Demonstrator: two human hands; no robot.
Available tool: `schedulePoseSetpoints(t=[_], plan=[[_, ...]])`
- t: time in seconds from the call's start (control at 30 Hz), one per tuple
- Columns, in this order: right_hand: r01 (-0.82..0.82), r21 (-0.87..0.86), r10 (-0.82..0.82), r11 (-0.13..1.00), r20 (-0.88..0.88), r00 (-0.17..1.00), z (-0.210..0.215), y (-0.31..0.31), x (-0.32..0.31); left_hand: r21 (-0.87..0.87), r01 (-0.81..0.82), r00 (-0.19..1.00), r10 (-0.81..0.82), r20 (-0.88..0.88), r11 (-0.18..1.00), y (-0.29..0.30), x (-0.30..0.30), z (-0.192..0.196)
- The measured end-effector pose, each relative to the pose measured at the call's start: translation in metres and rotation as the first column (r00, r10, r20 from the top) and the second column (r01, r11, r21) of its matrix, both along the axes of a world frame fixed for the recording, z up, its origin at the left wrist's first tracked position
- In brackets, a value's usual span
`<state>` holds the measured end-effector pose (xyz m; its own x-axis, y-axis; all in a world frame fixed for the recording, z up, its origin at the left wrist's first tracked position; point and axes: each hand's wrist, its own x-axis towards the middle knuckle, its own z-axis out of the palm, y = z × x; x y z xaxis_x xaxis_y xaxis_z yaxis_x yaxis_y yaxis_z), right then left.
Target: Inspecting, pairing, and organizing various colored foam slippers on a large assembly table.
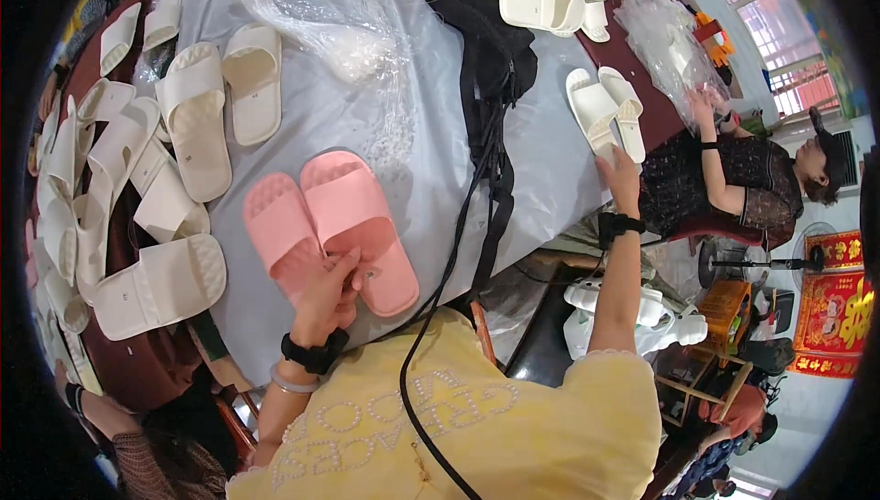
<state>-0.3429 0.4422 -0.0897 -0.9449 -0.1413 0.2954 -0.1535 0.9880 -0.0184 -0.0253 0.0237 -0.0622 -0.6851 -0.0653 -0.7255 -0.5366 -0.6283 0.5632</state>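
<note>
Left hand [330, 294] covers one heel of pink slippers [353, 207]; right hand's [619, 165] underside out of sight. Heaped slippers [160, 285], far left of black bag [504, 51], overlap, too jumbled for sure count. Counting now: two pink slippers, nearer than black bag and left of it, left hand clamped at heel end. Two white slippers [594, 106] right of black bag, right hand clamped on one heel. Hands well apart. One clear plastic heap [357, 51] left of black bag.

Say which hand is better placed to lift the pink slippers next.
Likely the left hand: it touches the pink slippers, while the right hand touches a white pair farther right.
</note>
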Motion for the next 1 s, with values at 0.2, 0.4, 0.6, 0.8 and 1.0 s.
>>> schedulePoseSetpoints(t=[0.2,0.4,0.6,0.8,1.0], plan=[[-0.033,-0.132,0.05,0.991,0.13,0.99,-0.001,0.002,0.004,-0.024,0.04,0.999,-0.04,0.006,0.999,0.001,-0.001,0.001],[0.211,-0.151,-0.134,0.966,0.405,0.905,0.023,-0.003,0.006,0.019,0.016,1.0,-0.015,-0.02,1.0,0.0,0.0,0.006],[0.009,-0.3,0.088,0.954,0.308,0.947,0.018,0.006,0.01,0.006,0.01,1.0,-0.01,-0.02,1.0,0.002,-0.001,0.008],[0.041,-0.458,0.094,0.888,0.267,0.959,0.006,0.02,0.008,0.008,0.023,1.0,-0.023,-0.013,1.0,0.001,-0.001,0.007],[-0.065,-0.5,0.173,0.864,0.173,0.97,0.001,0.026,0.009,-0.029,0.006,0.999,-0.007,-0.034,1.0,0.002,0.0,0.002]])
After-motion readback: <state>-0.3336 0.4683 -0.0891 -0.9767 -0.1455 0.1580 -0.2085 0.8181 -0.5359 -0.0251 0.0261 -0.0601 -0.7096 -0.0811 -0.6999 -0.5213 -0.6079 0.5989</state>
